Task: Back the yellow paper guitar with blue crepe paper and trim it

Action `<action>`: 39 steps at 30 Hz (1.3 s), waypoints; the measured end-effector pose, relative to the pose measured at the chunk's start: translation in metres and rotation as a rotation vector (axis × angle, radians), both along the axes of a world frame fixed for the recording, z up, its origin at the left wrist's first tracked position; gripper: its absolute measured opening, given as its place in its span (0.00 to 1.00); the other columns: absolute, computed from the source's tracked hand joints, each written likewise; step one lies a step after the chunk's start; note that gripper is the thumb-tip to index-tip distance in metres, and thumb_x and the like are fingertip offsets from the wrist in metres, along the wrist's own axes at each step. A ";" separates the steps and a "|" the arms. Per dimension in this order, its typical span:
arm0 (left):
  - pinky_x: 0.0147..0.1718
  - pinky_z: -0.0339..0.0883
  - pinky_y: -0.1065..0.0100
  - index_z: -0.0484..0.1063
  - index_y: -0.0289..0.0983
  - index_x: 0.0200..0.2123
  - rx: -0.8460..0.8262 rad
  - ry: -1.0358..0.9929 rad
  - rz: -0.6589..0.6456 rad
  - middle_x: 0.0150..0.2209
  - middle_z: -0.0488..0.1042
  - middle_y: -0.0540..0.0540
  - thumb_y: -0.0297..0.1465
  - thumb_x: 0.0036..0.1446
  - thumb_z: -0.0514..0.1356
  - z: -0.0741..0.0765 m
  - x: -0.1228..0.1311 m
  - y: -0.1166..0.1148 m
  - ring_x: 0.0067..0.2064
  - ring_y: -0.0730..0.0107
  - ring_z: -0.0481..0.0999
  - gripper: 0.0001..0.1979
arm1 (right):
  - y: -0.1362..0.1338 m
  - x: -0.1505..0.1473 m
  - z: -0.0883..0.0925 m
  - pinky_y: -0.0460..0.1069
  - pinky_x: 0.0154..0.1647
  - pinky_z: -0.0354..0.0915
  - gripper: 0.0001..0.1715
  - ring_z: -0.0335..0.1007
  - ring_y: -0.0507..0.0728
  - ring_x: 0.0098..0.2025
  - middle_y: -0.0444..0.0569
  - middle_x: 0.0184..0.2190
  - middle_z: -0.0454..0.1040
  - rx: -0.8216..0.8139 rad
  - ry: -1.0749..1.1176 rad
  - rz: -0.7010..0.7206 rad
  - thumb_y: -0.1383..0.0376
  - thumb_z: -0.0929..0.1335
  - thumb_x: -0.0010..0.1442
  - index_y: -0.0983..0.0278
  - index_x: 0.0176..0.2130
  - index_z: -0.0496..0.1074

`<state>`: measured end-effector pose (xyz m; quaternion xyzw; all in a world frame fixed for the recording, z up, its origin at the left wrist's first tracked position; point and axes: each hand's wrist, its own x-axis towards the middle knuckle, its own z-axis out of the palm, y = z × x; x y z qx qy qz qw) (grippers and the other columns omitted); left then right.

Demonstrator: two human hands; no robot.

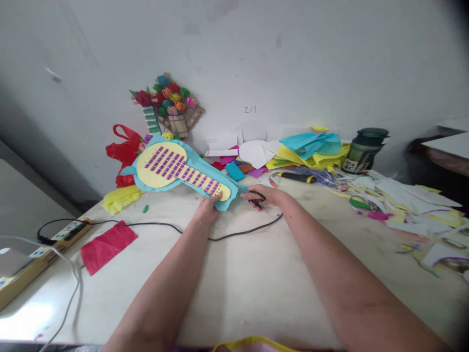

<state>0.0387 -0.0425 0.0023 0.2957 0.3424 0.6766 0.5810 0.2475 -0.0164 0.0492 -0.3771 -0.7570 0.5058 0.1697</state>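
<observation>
A yellow paddle-shaped paper cutout [142,168] with rows of purple strips lies against a larger sheet of light-blue paper [224,205], which shows as an uneven border around it. My left hand [209,208] grips the narrow end, thumb on top of the yellow piece and fingers hidden beneath. In my right hand [261,194] is a pair of black-handled scissors [262,196], my fingers wrapped round the loops. Their blades reach the blue paper's right edge, close to the narrow end. How far the blades are apart is too small to tell.
A black cable [234,235] crosses the table to a power strip [60,239] at left. Red crepe paper [109,247] lies nearby. Paper flowers [172,95] are by the wall. Behind are coloured papers [311,144], a box cutter [296,177] and a green bottle [364,151]; scraps [406,200] spread right.
</observation>
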 end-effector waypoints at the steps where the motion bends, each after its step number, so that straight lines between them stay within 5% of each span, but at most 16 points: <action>1: 0.45 0.70 0.61 0.68 0.36 0.46 -0.003 -0.002 0.005 0.44 0.74 0.41 0.21 0.40 0.66 0.000 0.000 0.000 0.45 0.59 0.74 0.26 | -0.001 0.000 0.000 0.43 0.15 0.55 0.26 0.61 0.48 0.15 0.42 0.16 0.66 -0.003 -0.004 0.000 0.45 0.67 0.47 0.64 0.24 0.59; 25: 0.48 0.68 0.60 0.69 0.34 0.43 0.030 0.003 0.008 0.44 0.74 0.40 0.20 0.40 0.65 0.007 0.002 0.001 0.48 0.58 0.72 0.23 | -0.005 -0.003 0.007 0.43 0.13 0.53 0.24 0.60 0.47 0.15 0.41 0.15 0.65 -0.013 0.031 -0.027 0.47 0.67 0.49 0.64 0.25 0.60; 39: 0.48 0.68 0.60 0.69 0.34 0.44 0.055 0.021 -0.011 0.44 0.75 0.41 0.19 0.41 0.65 0.005 0.001 0.001 0.47 0.58 0.73 0.24 | 0.009 -0.002 -0.006 0.41 0.10 0.49 0.18 0.50 0.45 0.11 0.36 0.10 0.59 0.090 0.070 -0.126 0.56 0.71 0.47 0.64 0.24 0.61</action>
